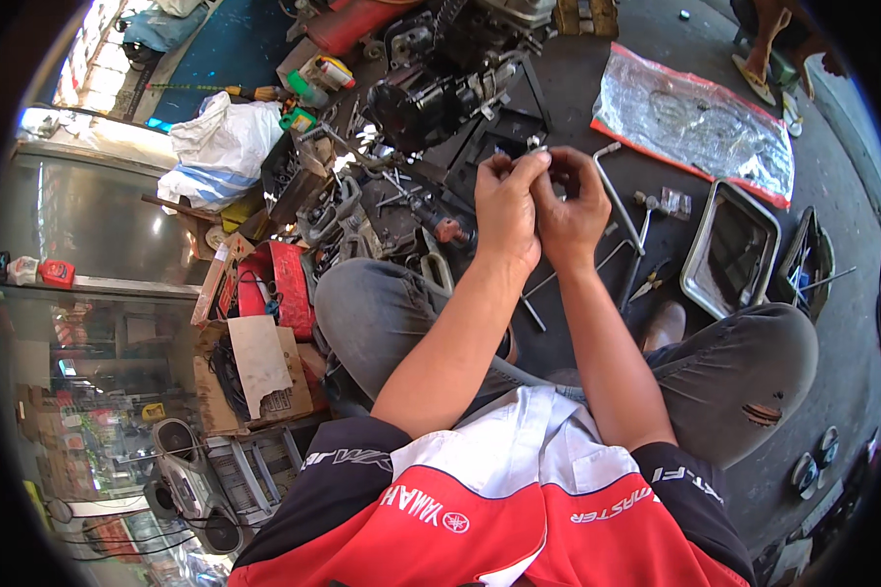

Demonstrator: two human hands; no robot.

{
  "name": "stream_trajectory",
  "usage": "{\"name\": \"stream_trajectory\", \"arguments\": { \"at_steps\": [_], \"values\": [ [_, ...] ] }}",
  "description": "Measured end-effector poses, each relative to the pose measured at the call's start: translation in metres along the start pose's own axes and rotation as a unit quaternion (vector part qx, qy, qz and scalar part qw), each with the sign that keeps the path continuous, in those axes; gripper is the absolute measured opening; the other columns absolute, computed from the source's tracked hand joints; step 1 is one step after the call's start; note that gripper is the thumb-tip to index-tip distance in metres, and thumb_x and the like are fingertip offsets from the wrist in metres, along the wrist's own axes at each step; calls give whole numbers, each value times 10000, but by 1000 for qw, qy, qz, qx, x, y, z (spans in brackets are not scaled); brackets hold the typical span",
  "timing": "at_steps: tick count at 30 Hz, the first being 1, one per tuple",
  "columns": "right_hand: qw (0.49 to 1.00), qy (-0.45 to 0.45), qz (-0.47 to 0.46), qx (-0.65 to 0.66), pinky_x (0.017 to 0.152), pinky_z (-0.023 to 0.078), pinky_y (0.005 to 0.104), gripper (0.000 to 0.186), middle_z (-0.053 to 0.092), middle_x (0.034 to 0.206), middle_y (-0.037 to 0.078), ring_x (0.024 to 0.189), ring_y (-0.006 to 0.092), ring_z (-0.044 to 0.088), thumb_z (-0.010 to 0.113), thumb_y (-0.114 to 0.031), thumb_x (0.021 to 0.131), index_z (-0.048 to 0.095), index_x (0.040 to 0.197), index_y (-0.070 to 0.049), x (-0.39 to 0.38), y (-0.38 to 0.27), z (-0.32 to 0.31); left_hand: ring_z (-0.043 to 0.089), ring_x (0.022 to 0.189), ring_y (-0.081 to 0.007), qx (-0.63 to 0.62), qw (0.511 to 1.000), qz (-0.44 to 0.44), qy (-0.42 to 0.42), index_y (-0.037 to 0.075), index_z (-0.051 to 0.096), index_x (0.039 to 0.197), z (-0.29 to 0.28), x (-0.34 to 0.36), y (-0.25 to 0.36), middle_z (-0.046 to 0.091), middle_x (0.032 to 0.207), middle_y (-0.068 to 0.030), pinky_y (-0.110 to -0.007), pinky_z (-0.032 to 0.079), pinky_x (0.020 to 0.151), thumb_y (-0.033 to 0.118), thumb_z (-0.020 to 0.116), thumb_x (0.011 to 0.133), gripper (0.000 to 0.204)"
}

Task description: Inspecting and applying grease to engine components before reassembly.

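My left hand [505, 207] and my right hand [571, 217] meet in front of me, thumbs and fingertips pinched together. A small shiny metal piece [533, 143] shows at the fingertips, too small to name. Both hands are closed, and the fingers hide most of what lies between them. Just beyond them stands a dark engine [440, 103] on a black metal frame [535, 96]. Below and right of my hands, a long metal wrench with a bent end [621, 196] lies on the dark floor.
A metal tray [688, 262] and a clear plastic bag with red edges [695, 115] lie to the right. Piled tools [347, 210], a white sack [220, 142] and a red box [289, 289] crowd the left. Another person's sandalled foot [762, 61] is at the far right.
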State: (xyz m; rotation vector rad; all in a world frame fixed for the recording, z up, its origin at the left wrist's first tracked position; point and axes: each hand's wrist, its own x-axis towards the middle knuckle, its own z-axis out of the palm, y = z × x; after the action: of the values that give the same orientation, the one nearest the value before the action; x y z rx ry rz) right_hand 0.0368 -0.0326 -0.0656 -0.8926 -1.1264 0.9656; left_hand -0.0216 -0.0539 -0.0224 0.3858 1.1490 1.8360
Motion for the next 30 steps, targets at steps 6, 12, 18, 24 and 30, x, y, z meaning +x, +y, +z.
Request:
{"name": "stream_trajectory", "arguments": {
  "at_steps": [6, 12, 18, 24, 30],
  "values": [
    [994, -12, 108, -8, 806, 567, 281, 275, 764, 928, 53, 849, 119, 720, 814, -199, 885, 721, 1069, -18, 23, 89, 23, 642, 868, -151, 276, 960, 28, -20, 71, 622, 1084, -32, 32, 52, 651, 967, -44, -327, 534, 789, 270, 812, 912, 324],
    [988, -68, 138, -2, 847, 575, 312, 295, 800, 951, 64, 898, 160, 762, 817, -267, 862, 765, 1055, -50, 31, 174, 69, 665, 1029, -170, 632, 741, 215, -73, 3, 627, 1273, -51, 102, 141, 683, 1134, -90, -295, 538, 899, 205, 730, 1000, 355],
    [982, -98, 144, 74, 865, 586, 332, 301, 786, 1004, 109, 958, 209, 760, 790, -217, 941, 727, 1131, 8, 40, 195, 103, 640, 912, -140, 552, 811, 195, -10, 13, 611, 1220, -67, 130, 156, 682, 1044, -72, -270, 511, 785, 209, 786, 954, 374],
    [956, -95, 215, 174, 859, 537, 270, 245, 740, 1044, 46, 959, 123, 682, 768, -83, 964, 696, 1188, -16, 50, 199, 118, 639, 882, -120, 570, 806, 160, -18, 3, 628, 1198, -68, 117, 157, 669, 1005, -52, -255, 519, 774, 173, 785, 960, 332],
    [946, -75, 225, 220, 792, 521, 261, 202, 722, 999, 18, 898, 99, 655, 758, -68, 965, 698, 1150, -13, 49, 192, 125, 643, 872, -105, 542, 827, 148, -26, 9, 630, 1196, -76, 124, 164, 669, 1001, -41, -243, 527, 769, 170, 786, 967, 321]
  ]
}}
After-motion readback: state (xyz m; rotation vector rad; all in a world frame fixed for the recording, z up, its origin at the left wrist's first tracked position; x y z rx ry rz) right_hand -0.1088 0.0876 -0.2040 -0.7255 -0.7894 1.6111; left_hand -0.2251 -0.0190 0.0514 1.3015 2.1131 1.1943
